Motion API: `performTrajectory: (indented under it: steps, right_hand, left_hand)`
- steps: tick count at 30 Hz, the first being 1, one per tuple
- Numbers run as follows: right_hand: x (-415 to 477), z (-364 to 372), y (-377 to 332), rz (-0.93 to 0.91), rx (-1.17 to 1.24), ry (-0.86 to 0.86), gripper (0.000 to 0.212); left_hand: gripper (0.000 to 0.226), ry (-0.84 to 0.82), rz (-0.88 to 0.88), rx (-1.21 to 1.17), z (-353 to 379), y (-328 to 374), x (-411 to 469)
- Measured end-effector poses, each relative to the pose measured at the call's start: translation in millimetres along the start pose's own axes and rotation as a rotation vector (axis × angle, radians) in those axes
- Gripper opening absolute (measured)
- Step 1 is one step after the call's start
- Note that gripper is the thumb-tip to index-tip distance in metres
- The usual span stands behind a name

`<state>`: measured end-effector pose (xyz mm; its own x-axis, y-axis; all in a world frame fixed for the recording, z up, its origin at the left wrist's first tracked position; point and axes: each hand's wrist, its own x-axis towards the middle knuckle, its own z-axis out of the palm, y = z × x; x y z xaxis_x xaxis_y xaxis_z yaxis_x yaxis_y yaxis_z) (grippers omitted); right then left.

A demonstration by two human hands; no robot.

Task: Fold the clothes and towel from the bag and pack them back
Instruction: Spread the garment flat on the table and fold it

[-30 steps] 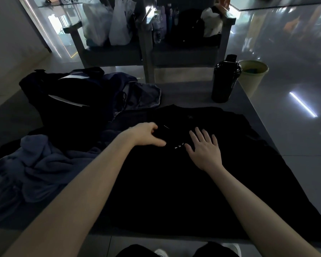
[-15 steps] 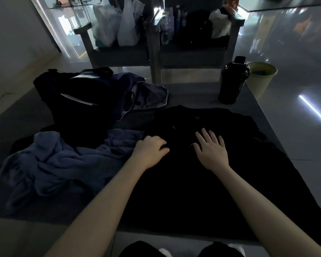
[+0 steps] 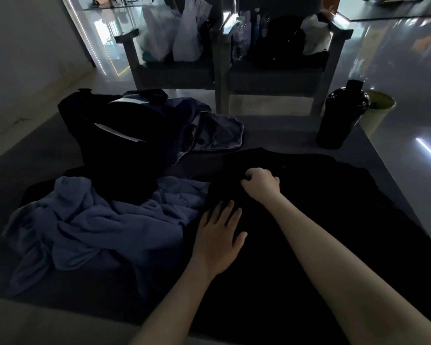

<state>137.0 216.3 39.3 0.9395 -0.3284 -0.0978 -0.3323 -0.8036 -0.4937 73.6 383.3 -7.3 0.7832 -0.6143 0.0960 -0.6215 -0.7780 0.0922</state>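
- Showing an early stage of the task: the black garment (image 3: 316,245) lies spread out on the tabletop (image 3: 281,130). No finished fold can be made out in its dark cloth.
- A blue cloth (image 3: 85,235) lies crumpled in a heap to the left of the black garment, with its edge touching it. Whether it is clothing or the towel cannot be told, and it is unfolded.
- A grey-blue piece (image 3: 217,133) lies loose against the dark bag (image 3: 102,143), which sits at the far left of the tabletop. No folded item is visible, and nothing appears to be packed back.
- Judged remaining: folding the black garment, the blue cloth and the grey-blue piece, then returning them all to the bag.
- The left hand (image 3: 218,235) lies open, palm down, with its fingers straight on the left part of the black garment, just beside the blue cloth.
- The right hand (image 3: 260,181) sits beyond the left one, knuckles up and fingers curled. It appears to be pinching the fabric of the black garment towards its far end, but the pinched fold is lost in the dark.
- The black garment lies under both hands. It extends to the right and towards the near edge beneath both forearms.
- A black bottle (image 3: 341,118) stands at the far right of the tabletop, well apart from the hands.
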Motion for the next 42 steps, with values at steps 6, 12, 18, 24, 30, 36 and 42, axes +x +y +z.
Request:
performTrajectory:
  steps: [6,12,18,24,30,36,42]
  right_hand:
    - [14,-3,2,0.067,0.063,0.221,0.017]
    - [-18,-1,10,-0.064,0.002,0.291,0.036]
    - [-111,-11,59,-0.113,-0.117,0.161,0.042]
    - [-178,-9,94,-0.127,-0.234,-0.012,0.054]
    - [-237,-30,116,-0.108,-0.202,0.089,0.056]
    - [-288,-57,165,0.024,-0.241,-0.167,0.077]
    - [-310,-73,194,-0.007,-0.35,-0.196,0.089]
  left_hand:
    - [0.057,0.037,-0.044,0.054,-3,-1,5]
    - [0.07,-0.119,-0.099,0.098,-9,0,7]
    - [0.065,-0.044,-0.095,0.06,-32,10,-13]
    - [0.054,-0.195,-0.038,-0.016,-33,32,-67]
    - [0.074,-0.225,0.06,-0.018,-53,48,-101]
    - [0.093,-0.476,0.067,0.092,-58,45,-127]
    - [0.087,-0.443,0.02,0.118,-64,50,-129]
